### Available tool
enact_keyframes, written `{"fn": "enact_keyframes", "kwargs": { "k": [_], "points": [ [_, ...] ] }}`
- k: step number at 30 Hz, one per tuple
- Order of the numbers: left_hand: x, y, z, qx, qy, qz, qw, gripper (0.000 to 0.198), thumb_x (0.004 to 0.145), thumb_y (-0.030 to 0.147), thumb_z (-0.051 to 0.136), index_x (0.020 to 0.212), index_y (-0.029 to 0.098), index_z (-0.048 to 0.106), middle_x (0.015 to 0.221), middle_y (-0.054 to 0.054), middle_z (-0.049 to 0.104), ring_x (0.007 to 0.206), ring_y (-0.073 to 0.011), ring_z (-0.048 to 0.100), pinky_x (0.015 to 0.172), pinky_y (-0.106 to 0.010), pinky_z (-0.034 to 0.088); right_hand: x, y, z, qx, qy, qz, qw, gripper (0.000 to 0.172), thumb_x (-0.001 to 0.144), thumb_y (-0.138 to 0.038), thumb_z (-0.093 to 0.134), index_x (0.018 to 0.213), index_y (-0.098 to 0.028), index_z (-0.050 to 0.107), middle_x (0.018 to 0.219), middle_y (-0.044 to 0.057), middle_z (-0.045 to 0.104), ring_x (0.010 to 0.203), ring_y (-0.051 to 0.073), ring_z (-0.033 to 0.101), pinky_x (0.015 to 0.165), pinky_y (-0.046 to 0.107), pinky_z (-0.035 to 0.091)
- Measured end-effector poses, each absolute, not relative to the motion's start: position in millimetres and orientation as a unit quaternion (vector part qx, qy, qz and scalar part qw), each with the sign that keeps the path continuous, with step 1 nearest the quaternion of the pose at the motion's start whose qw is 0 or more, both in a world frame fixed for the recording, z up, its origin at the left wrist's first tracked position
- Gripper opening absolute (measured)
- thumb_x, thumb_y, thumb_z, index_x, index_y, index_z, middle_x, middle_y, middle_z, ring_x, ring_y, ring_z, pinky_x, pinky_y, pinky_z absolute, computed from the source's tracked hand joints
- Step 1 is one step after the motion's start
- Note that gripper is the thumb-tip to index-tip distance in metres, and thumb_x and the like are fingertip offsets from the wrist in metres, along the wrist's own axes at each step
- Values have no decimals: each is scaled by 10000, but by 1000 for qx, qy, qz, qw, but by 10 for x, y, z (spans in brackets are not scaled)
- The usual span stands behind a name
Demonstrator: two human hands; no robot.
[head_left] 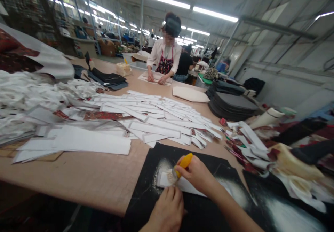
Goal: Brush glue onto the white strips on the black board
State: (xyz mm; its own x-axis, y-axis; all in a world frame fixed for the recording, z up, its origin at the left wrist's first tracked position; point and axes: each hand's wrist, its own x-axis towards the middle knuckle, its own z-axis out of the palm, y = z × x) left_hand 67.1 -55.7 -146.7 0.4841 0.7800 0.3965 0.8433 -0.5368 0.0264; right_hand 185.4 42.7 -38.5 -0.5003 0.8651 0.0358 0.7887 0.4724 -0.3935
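My right hand (194, 174) grips a brush with a yellow handle (184, 162), its pale bristles (172, 176) lying on a white strip of material (180, 185). That strip lies on a black board (206, 167) smeared with white residue. My left hand (167, 206) sits at the strip's near edge, just below the bristles, with its fingers together. The hand's fingertips hide part of the strip's lower edge. Nothing shows in this hand.
A tan table (86, 178) carries a large spread of white strips (153, 124) and patterned fabric. Dark stacked pieces (232, 106) stand at the far right. Across the table, a co-worker's hands (156, 78) rest on a white piece. Factory shelving and other workers fill the background.
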Motion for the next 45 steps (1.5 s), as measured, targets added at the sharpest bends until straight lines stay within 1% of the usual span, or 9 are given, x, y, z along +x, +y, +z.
{"fn": "enact_keyframes", "kwargs": {
  "k": [3, 6, 8, 13, 18, 28, 34, 40, 45],
  "points": [
    [660, -547, -1396, -857, -469, -194, 93, 347, 793, 332, 603, 1041, 90, 606, 991, -108, 607, 883, -241, 532, 762, -345, 440, 2643, 420, -449, -611, -773, 151, 80, 289, 832, -355, 440, 721, -183, 645, 629, 37, 658, 598, 177, 616, 560, 257, 410],
    [686, -487, -1313, -856, -478, -183, 71, 173, 796, 251, 591, 906, 124, 635, 864, -82, 605, 787, -230, 532, 686, -355, 443, 3471, 327, -419, -703, -709, 6, 58, 351, 774, -425, 463, 518, -206, 562, 511, 58, 604, 522, 217, 595, 505, 294, 375],
    [777, -393, -1245, -855, -487, -173, 42, 75, 807, 180, 561, 793, 149, 628, 774, -61, 585, 737, -223, 526, 667, -366, 435, 3824, 185, -343, -731, -675, -54, 83, 402, 766, -479, 429, 469, -225, 521, 474, 63, 578, 501, 228, 583, 499, 309, 370],
    [1404, -60, -1020, -901, -408, -142, -49, 116, 831, 129, 518, 773, 165, 611, 822, -58, 591, 811, -223, 534, 724, -376, 428, 3907, -197, -219, -741, -629, -34, 231, 469, 803, -553, 326, 772, -208, 642, 617, 43, 655, 589, 218, 623, 555, 302, 425],
    [2139, 109, -830, -918, -368, -83, -120, 172, 872, 158, 452, 871, 156, 624, 922, -72, 598, 917, -236, 528, 758, -369, 428, 3816, -384, -324, -735, -599, -26, 316, 413, 827, -540, 371, 800, -221, 632, 709, 30, 678, 673, 209, 631, 597, 290, 437],
    [2405, 140, -906, -907, -404, -52, -113, 229, 859, 104, 396, 866, 157, 618, 929, -68, 603, 912, -229, 545, 745, -351, 437, 3886, -411, -601, -728, -570, 46, 379, 378, 845, -522, 395, 842, -223, 626, 826, 29, 679, 778, 220, 617, 737, 326, 449],
    [2416, 161, -891, -900, -420, -53, -105, 199, 854, 152, 423, 855, 153, 621, 908, -75, 605, 893, -231, 553, 731, -349, 426, 3838, -351, -702, -687, -581, 53, 433, 354, 856, -489, 413, 876, -207, 626, 850, 38, 677, 825, 208, 628, 758, 312, 454],
    [2500, 103, -875, -910, -394, -71, -111, 282, 846, 77, 355, 829, 139, 630, 906, -91, 614, 902, -235, 548, 790, -383, 380, 3836, -374, -656, -687, -576, 64, 439, 335, 869, -457, 403, 873, -200, 618, 864, 57, 676, 831, 214, 625, 804, 334, 451],
    [2382, 187, -913, -882, -431, -111, -154, 216, 810, 114, 413, 789, 143, 626, 862, -78, 629, 845, -217, 571, 750, -345, 375, 3840, -385, -725, -680, -564, 71, 464, 331, 869, -453, 413, 912, -193, 614, 856, 63, 667, 815, 212, 620, 791, 333, 459]
  ]
}}
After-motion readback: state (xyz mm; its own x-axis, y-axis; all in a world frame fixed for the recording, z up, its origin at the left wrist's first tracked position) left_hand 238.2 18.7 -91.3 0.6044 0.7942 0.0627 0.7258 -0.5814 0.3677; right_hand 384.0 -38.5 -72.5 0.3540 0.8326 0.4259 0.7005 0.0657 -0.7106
